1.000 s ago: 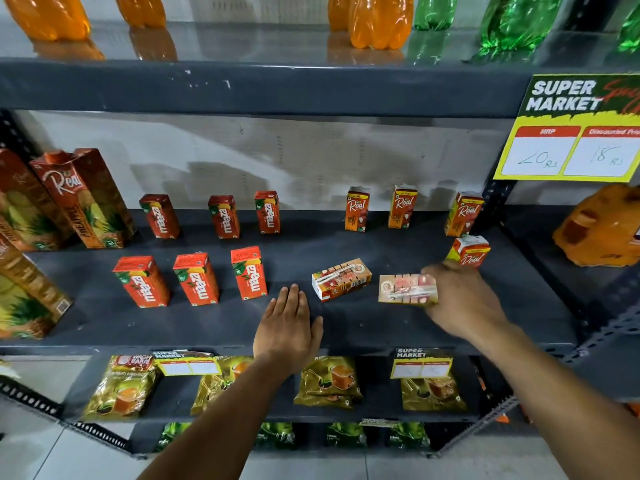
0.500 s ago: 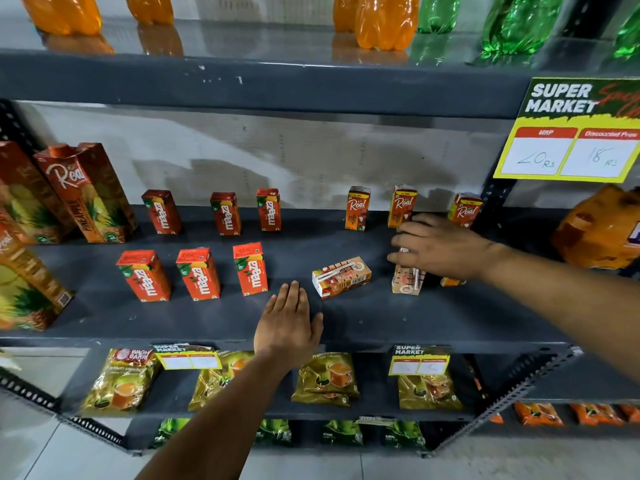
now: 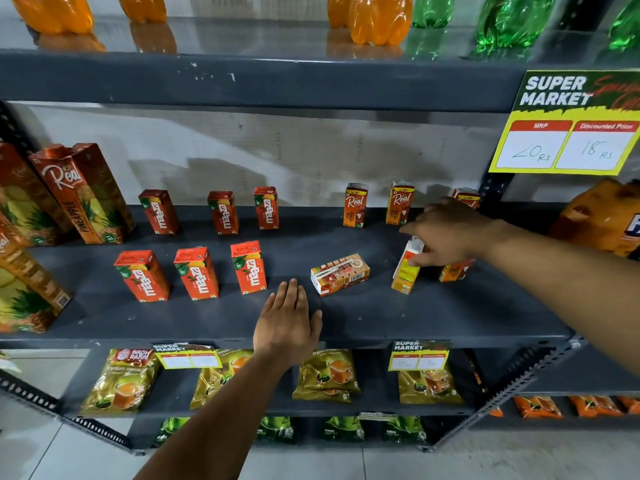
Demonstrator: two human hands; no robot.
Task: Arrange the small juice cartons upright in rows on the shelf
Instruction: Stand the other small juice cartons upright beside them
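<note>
Right hand [image 3: 446,233] holds carton [image 3: 407,268] upright, slightly tilted.

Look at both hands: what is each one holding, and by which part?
The right hand grips a small Real juice carton by its top end, fingers around it, the carton tilted. The left hand lies flat on the shelf, holding nothing.

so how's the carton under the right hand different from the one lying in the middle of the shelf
The carton under the right hand stands on end, slightly tilted; the middle carton lies flat on its side. The right hand has its fingers on the first; the second is untouched, just beyond the left hand, which lies flat on the shelf. The first shows a yellow side, the second its barcode. Both are small juice cartons in the front row.
</note>
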